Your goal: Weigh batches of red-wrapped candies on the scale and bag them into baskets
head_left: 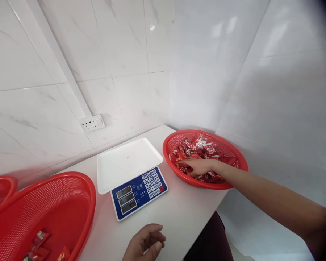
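Observation:
My right hand (198,166) reaches into the right red plastic basket (240,159), its fingers spread over red wrapped candies (210,148). Some fingertips are lost among the wrappers, and no candy shows clearly gripped. My left hand (146,242) hovers over the front of the white table, loosely curled with the thumb apart and nothing in it. Beyond it stands a digital scale (139,192) with a blue keypad panel and a bare white weighing tray (127,163). Its displays seem to read zeros.
A large red basket (89,203) at the left holds a few red wrapped packets (40,237). Part of another red basket (5,181) shows at the far left edge. Tiled walls meet behind the table (163,221), with a socket (92,124) above it.

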Demonstrator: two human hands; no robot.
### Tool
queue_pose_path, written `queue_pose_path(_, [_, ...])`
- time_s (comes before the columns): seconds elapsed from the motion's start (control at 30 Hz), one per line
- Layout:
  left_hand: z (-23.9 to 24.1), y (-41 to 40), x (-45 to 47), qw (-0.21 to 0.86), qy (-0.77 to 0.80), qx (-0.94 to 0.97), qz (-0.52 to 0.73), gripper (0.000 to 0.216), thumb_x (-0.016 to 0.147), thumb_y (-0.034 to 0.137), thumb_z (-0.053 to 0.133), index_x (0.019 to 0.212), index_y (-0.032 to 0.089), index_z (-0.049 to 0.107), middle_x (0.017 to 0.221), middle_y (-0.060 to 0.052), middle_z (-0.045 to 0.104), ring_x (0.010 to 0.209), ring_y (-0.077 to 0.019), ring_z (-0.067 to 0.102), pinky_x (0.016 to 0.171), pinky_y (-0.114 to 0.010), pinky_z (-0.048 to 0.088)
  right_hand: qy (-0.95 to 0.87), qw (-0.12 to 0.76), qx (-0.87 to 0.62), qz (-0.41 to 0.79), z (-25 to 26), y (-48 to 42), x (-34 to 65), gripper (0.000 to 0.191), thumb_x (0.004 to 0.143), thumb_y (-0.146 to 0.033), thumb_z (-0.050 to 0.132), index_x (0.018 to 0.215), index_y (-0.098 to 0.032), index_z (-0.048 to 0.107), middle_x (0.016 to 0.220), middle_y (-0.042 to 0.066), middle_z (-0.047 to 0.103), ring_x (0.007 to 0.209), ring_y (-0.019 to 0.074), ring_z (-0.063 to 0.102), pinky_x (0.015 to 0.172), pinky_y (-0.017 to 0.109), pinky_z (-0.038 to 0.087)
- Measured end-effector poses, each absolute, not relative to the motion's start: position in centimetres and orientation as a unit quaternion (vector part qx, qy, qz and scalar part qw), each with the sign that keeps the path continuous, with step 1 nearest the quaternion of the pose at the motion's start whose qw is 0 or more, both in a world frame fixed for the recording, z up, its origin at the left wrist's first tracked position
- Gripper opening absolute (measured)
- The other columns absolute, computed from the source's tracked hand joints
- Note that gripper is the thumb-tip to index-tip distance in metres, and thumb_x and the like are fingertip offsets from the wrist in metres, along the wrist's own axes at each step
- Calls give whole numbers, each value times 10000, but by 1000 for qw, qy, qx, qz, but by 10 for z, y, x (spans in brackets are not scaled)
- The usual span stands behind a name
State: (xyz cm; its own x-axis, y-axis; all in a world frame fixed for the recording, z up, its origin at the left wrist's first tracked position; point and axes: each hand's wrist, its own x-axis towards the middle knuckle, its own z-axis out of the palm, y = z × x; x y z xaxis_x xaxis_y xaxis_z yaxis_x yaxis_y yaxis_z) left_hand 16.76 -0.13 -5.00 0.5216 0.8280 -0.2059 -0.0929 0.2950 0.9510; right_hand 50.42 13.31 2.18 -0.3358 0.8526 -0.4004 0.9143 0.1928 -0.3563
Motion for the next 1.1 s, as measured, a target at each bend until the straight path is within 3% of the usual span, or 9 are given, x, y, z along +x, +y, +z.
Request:
queue_pose_path(0.07, [-47,1,174,707,361,516,321,413,691,472,667,1001,205,616,868,-71,642,812,-179,593,789,-325,447,786,64,558,-259,21,133,501,807,659,-394,622,1383,-207,316,1390,122,351,1249,337,331,965,429,346])
queue_pose_path(0.23, [-38,5,187,662,368,583,293,445,706,501,634,1023,188,607,895,-89,642,830,-187,586,794,-322,441,788,131,585,-142,9,136,488,778,596,-281,652,1331,-293,395,1376,128,360,1238,419,291,880,568,339])
queue_pose_path(0.37, [-37,5,190,663,374,578,294,458,698,517,632,1018,191,607,896,-89,638,841,-191,581,794,-320,435,803,124,576,-90,3,145,483,638,624,-231,613,1247,-293,489,1172,127,534,1015,355,528,758,450,439])
queue_pose_path(0.47, [-42,4,187,668,387,559,304,462,681,522,646,1002,192,611,883,-83,639,834,-190,581,798,-323,428,807,111,574,-81,12,153,489,603,619,-216,621,1210,-270,512,1073,105,588,899,308,587,710,371,452])
queue_pose_path(0.73, [-52,5,173,674,405,512,346,438,663,507,668,959,189,616,829,-62,639,806,-194,590,790,-334,429,693,-194,659,-216,51,164,524,617,723,-540,568,1220,-186,474,1174,94,574,1040,267,539,872,340,413])
queue_pose_path(0.9, [-56,6,173,680,402,506,346,449,658,516,667,954,183,617,821,-65,637,794,-196,592,788,-339,433,631,-215,675,-317,56,152,530,606,727,-612,524,1164,-192,539,1161,86,592,1043,256,544,873,340,429])
queue_pose_path(1.1, [-59,6,172,681,402,512,334,445,665,520,660,963,192,617,834,-63,634,790,-185,585,784,-331,435,605,-290,629,-392,54,153,530,539,703,-429,641,1174,-189,537,1177,73,586,1044,234,549,864,308,462])
